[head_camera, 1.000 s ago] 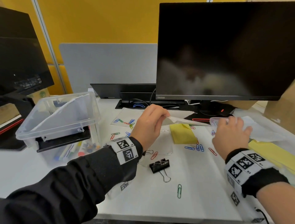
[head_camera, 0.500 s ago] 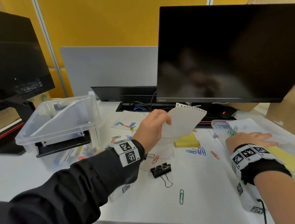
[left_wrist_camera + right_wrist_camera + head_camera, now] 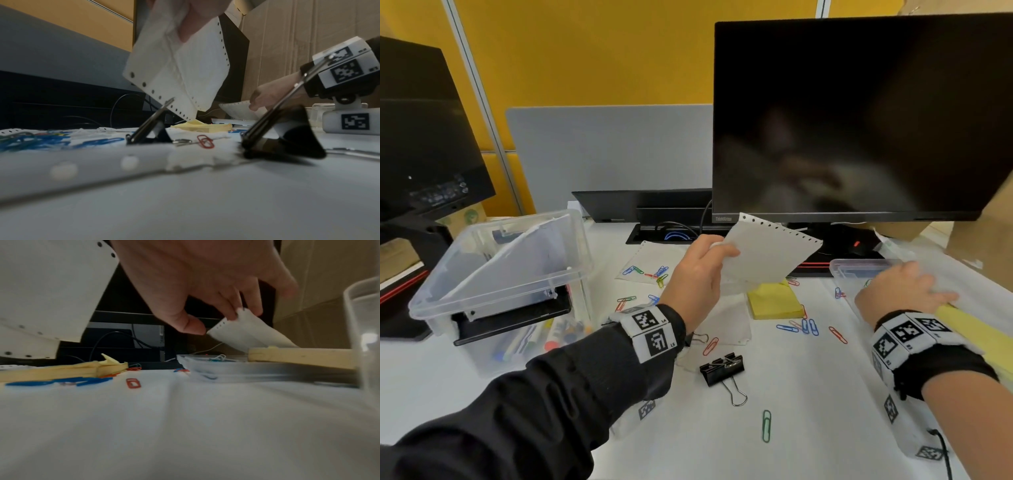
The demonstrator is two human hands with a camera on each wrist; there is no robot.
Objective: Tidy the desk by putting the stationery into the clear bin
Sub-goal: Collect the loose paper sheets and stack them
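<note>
The clear bin [image 3: 580, 260] stands at the left of the desk with pens and a white sheet inside. My left hand [image 3: 722, 251] pinches a white perforated sheet [image 3: 767, 253] and holds it tilted in the air above a yellow sticky pad [image 3: 774, 301]. From the left wrist that sheet [image 3: 185, 73] hangs from the fingers [image 3: 187, 27]. At the right, my right hand [image 3: 900, 287] lies on a second white sheet. The right wrist view shows the right hand [image 3: 218, 321] curling thumb and fingers on the raised edge of this sheet [image 3: 246, 334].
A black binder clip [image 3: 722, 368] and several coloured paper clips, one green [image 3: 766, 425], lie scattered on the desk. A small clear box [image 3: 856, 270] and a long yellow pad [image 3: 976, 332] sit under the right hand. A large monitor [image 3: 859, 120] stands behind.
The left hand has lifted the perforated sheet off the sticky pad and into the air. The right hand has slid right from the small clear box onto the second sheet.
</note>
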